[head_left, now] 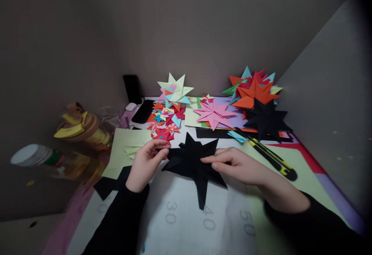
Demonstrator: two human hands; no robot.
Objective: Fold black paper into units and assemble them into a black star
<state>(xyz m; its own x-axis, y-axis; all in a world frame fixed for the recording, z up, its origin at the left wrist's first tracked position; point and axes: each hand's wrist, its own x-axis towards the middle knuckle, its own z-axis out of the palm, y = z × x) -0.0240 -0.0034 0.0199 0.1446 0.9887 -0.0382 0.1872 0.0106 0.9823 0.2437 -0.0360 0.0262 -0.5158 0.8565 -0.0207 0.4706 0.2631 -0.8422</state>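
Between my hands is a black folded paper star (192, 162) with several points, held just over the white numbered mat (188, 224). My left hand (149, 162) pinches its left point between thumb and fingers. On the right side, my right hand (232, 164) has its index finger lying on the star's middle, with the thumb at a right-hand point; the star is gripped there. Part of that right point is hidden behind the fingers. Pale yellow paper (117, 150) with a folded yellow piece lies left of my left hand. Beyond my right hand rests a yellow and black utility knife (273, 158).
Finished paper stars lie at the back: a pink star (214, 113), an orange star (255, 92), a black star (266, 119) and a pale yellow star (176, 86). Two phones, one a black phone (143, 111), sit back left. A bottle (58, 160) and a yellow-brown cup (84, 127) stand left.
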